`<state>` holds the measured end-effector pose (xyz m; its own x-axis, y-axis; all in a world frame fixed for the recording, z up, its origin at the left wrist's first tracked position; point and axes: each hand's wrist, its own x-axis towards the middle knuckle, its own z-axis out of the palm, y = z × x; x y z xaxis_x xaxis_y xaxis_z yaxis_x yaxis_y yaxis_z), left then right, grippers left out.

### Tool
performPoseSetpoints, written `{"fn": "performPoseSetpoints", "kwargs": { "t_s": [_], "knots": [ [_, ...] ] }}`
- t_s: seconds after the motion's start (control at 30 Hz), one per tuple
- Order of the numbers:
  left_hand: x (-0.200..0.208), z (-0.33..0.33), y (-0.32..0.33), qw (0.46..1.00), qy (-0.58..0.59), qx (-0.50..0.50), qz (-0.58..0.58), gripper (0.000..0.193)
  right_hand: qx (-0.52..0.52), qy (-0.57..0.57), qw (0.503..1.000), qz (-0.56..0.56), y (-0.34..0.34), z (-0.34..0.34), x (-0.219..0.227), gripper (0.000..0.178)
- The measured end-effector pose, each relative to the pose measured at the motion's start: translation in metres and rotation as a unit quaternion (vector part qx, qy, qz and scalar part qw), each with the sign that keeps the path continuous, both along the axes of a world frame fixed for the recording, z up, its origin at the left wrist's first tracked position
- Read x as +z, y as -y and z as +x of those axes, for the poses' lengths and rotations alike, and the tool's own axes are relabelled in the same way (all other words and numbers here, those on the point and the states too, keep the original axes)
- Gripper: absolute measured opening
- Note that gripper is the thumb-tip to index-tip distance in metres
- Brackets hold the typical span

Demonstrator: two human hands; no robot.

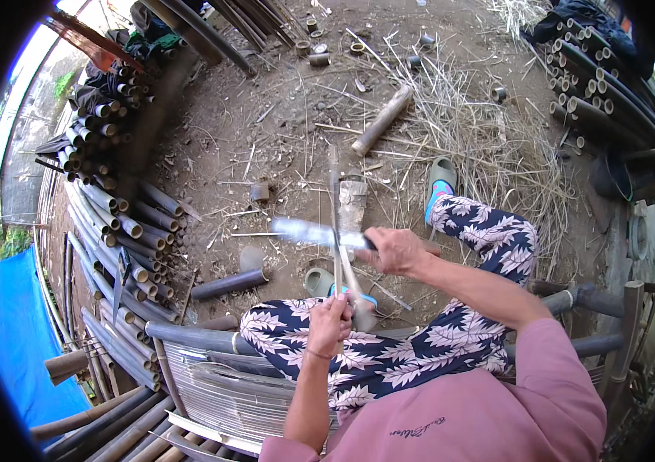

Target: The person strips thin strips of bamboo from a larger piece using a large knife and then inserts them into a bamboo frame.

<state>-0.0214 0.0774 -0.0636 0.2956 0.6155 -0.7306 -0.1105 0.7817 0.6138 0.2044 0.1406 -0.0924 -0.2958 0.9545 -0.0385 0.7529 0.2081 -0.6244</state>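
My right hand (395,251) is closed around the handle of a large knife (308,232), whose blade points left and is smeared by motion. The blade crosses a long, thin bamboo strip (335,189) that runs away from me. My left hand (330,322) grips the near end of this strip above my lap. Beside that hand a second pale piece (349,271) angles off below the blade, and its blurred lower end cannot be made out. Just beyond the knife, a pale wooden block (352,206) is on the dirt, partly behind the strip.
Cut bamboo poles (133,231) are stacked along the left, and another stack (591,81) stands at the far right. Shavings (489,138) litter the ground ahead. A short bamboo length (383,122) and a dark one (229,283) lie nearby. A blue tarp (23,339) hangs left.
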Motion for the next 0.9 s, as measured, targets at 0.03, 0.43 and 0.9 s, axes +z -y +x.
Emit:
{"fn": "performPoseSetpoints", "kwargs": {
  "t_s": [0.03, 0.43, 0.9],
  "knots": [
    [0.005, 0.005, 0.005, 1.000, -0.013, -0.006, 0.007, 0.029, 0.095, 0.048, 0.991, 0.078, -0.001, 0.006, -0.008, 0.047],
    [0.057, 0.018, 0.023, 0.991, 0.000, 0.015, 0.135, 0.030, -0.132, -0.010, 0.978, 0.164, -0.029, 0.077, 0.081, 0.051],
    [0.078, 0.041, 0.017, 0.983, 0.015, 0.088, 0.161, 0.026, -0.012, 0.065, 0.989, 0.133, 0.023, 0.019, 0.075, 0.056]
  ]
}}
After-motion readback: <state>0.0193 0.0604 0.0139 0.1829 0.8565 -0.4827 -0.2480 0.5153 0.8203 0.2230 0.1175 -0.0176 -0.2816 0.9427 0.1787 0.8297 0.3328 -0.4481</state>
